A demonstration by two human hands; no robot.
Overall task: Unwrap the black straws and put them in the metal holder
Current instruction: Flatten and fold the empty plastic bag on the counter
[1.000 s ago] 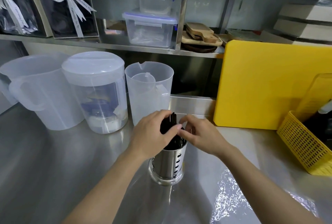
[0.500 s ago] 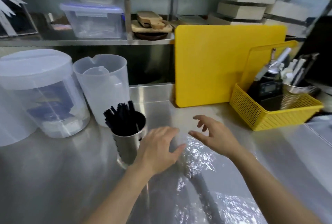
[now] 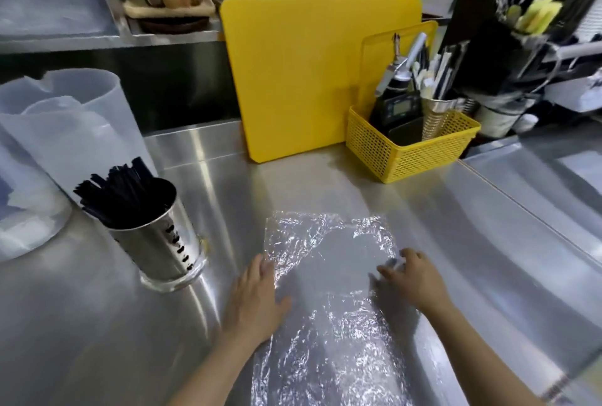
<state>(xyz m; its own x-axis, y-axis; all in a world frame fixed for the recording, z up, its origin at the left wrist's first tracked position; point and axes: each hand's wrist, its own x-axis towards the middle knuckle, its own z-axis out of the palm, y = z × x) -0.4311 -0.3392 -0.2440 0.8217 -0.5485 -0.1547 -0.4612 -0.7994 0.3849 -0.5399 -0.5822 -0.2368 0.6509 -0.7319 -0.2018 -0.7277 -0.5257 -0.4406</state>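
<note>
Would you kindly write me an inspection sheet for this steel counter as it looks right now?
Surface: steel counter, shiny, no spills seen.
Job's things: black straws stand in the metal holder, leaning left; crinkled clear wrap lies flat on the counter with no straws on it.
Clutter: clear jug behind the holder; yellow cutting board leans upright at the back; yellow basket holds a bottle and utensils.
Hands: left hand rests open on the wrap's left edge; right hand touches its right side, grip unclear.
Cables: nothing seen for certain.
Surroundings: shelf above with wooden boards; far right is blurred.
</note>
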